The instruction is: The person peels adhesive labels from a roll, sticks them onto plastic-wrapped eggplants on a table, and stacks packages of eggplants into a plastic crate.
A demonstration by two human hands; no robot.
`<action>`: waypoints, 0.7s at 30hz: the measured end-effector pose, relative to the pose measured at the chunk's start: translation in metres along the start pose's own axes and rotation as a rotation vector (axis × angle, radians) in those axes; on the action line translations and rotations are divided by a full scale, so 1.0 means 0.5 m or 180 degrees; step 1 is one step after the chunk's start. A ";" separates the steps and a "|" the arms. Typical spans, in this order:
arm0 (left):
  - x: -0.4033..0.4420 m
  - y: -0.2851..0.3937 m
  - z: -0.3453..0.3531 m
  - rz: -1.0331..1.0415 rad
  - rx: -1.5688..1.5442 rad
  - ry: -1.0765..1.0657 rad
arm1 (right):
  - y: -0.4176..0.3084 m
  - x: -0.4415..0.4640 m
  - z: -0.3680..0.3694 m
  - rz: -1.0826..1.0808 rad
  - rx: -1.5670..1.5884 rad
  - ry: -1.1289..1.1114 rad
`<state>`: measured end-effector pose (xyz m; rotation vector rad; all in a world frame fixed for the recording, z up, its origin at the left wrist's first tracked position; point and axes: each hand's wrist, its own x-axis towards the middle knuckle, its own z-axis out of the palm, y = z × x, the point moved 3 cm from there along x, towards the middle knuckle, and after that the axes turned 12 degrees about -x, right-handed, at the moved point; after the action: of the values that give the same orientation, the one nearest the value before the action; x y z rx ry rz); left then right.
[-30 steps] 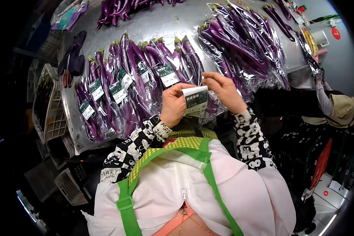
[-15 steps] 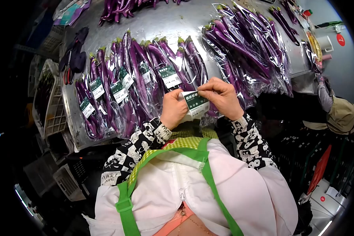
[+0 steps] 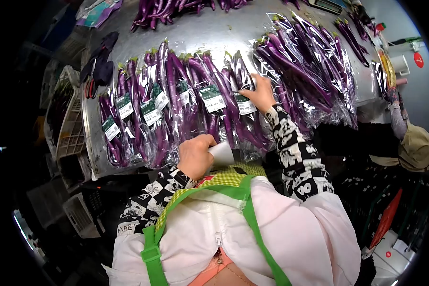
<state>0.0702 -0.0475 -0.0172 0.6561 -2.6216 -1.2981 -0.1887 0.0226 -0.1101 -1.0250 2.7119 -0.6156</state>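
My left hand (image 3: 195, 156) is closed on a white piece of paper (image 3: 222, 153), held low in front of the apron. My right hand (image 3: 261, 94) reaches over a clear bag of long purple eggplants (image 3: 243, 125). Its thumb and fingers grip the upper edge of a green-and-white label (image 3: 245, 105), which rests against that bag. To the left lie several more bagged eggplants (image 3: 164, 128) with similar labels, one of them a label (image 3: 212, 98) on the neighbouring bag.
Bagged eggplants without visible labels (image 3: 305, 66) are piled at right on the metal table (image 3: 214, 35). Loose eggplants (image 3: 176, 8) lie at the far edge. Dark gloves (image 3: 99, 62) rest at left, near a white crate (image 3: 69, 119). Another person's sleeve (image 3: 398, 119) shows at right.
My right hand has moved up and away from my left, bringing a label onto the eggplant bag. My left hand has dropped lower and left, keeping the white paper.
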 end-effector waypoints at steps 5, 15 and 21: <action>0.006 0.022 -0.015 0.1024 -0.1788 0.0134 | 0.012 -0.035 0.022 0.0531 0.0592 -0.0823; -0.022 0.120 0.021 0.1906 -0.3055 -0.1127 | -0.095 -0.007 -0.157 0.0048 0.0580 -0.0093; -0.021 0.137 0.042 0.2452 -0.3136 -0.1677 | -0.254 0.002 -0.170 0.0192 0.2107 -0.0598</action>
<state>0.0515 0.0087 0.0242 -0.8256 -1.7102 -2.2548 -0.1402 -0.0371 0.0221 -0.7687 2.1192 -1.2194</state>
